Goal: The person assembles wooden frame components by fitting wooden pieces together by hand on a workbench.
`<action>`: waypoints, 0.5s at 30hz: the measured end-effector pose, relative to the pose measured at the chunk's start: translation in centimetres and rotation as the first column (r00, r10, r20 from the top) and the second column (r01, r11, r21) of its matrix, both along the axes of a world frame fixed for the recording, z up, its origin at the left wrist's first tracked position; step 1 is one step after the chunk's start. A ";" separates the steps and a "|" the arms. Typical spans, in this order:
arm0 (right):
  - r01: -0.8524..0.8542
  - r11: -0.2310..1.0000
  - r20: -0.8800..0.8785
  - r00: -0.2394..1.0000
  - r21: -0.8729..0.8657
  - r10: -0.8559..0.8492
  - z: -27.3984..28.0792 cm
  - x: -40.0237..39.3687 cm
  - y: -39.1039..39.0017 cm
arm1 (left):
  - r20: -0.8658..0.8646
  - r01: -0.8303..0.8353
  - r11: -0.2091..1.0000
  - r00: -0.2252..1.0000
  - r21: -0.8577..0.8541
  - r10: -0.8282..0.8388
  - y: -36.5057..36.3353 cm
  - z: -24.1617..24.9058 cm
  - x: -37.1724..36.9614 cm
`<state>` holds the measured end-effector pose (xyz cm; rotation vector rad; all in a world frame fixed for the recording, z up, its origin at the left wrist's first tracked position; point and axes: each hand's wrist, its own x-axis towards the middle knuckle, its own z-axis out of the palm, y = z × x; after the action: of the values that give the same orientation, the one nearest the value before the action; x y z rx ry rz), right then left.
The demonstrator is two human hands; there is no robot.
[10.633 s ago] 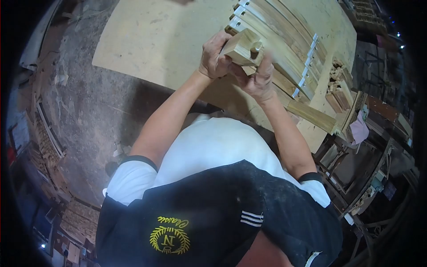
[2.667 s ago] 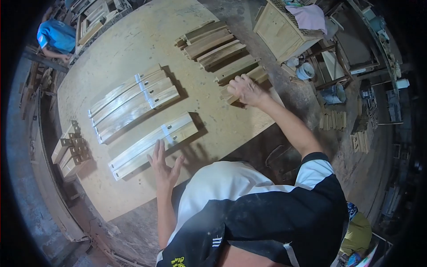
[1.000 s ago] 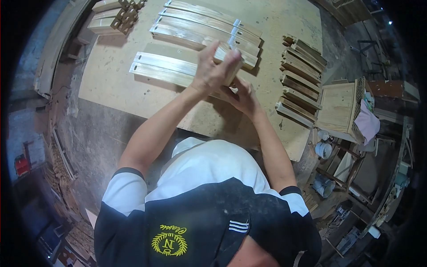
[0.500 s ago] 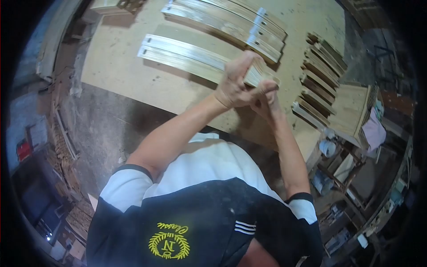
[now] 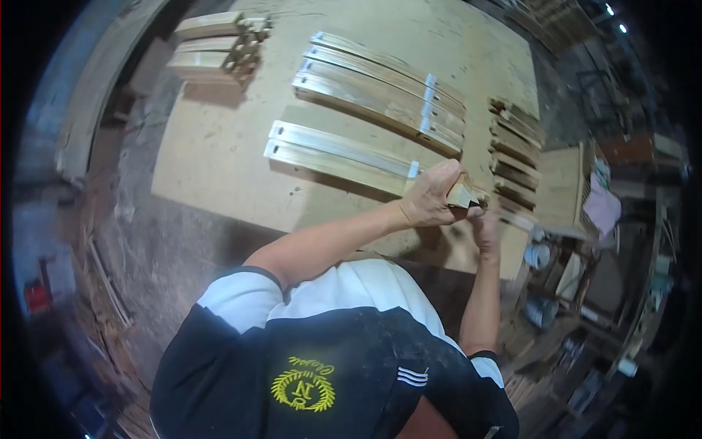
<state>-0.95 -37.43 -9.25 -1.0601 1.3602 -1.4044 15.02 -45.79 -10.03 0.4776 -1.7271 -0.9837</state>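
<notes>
My left hand (image 5: 433, 196) is wrapped round a piece of pale wood (image 5: 461, 192), whose notched end points right, past the thumb. My right hand (image 5: 485, 230), blurred, has its fingers curled in at the underside of that end. Most of the held wood is hidden by the left hand. Just behind the left hand lies a pair of long wooden rails (image 5: 336, 155), slotted near their left end, with a whitish mark near the right end. Beyond them lies a group of similar rails (image 5: 365, 91) side by side, with slots and a white strip across them.
A row of short, dark-edged wooden pieces (image 5: 515, 157) lines the right side of the pale worktable (image 5: 219, 157). More wooden pieces are stacked (image 5: 212, 51) at the back left. To the right stand a bucket (image 5: 537, 254) and a wooden crate with a pink cloth (image 5: 602, 208).
The view has shifted, so the table and rails appear lower. The left hand stays round the wood, now turned to show its notched end. The right hand has moved lower beside it.
</notes>
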 end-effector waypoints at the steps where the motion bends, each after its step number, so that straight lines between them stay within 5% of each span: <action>1: 0.041 0.997 -0.096 0.994 -0.071 -0.048 1.6 -0.2 0.9 | 0.041 0.067 0.998 0.997 0.018 -0.068 -0.4 0.1 0.4; 3: 0.044 0.977 -0.117 0.991 -0.210 -0.069 7.3 1.1 0.3 | 0.019 0.070 0.998 0.997 -0.001 -0.070 -0.6 0.4 0.5; 4: 0.046 0.987 -0.287 0.954 -0.152 -0.089 9.7 2.2 -0.5 | 0.025 0.079 0.997 0.997 0.009 -0.079 -0.7 0.1 0.4; 6: -0.130 0.990 -0.764 0.633 0.057 0.127 12.6 4.3 -3.3 | 0.073 0.134 0.991 0.989 -0.023 -0.132 -1.0 -1.6 0.1; 9: -0.143 0.862 -0.783 0.367 0.486 0.502 13.6 7.7 -6.2 | -0.030 0.174 0.984 0.984 -0.029 -0.175 -1.3 -1.8 0.2; 13: -0.329 0.793 -0.774 0.223 0.512 0.592 13.3 5.9 -7.8 | -0.110 0.213 0.977 0.971 -0.012 -0.213 -1.8 -2.6 0.0; 15: -0.341 0.789 -0.761 0.248 0.510 0.599 12.9 5.5 -8.8 | -0.155 0.208 0.977 0.967 0.037 -0.200 -2.2 -2.4 0.1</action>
<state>4.58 -46.23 3.62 -2.0104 1.6244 -0.0377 15.13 -47.99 -12.47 0.2543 -1.6401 -1.1841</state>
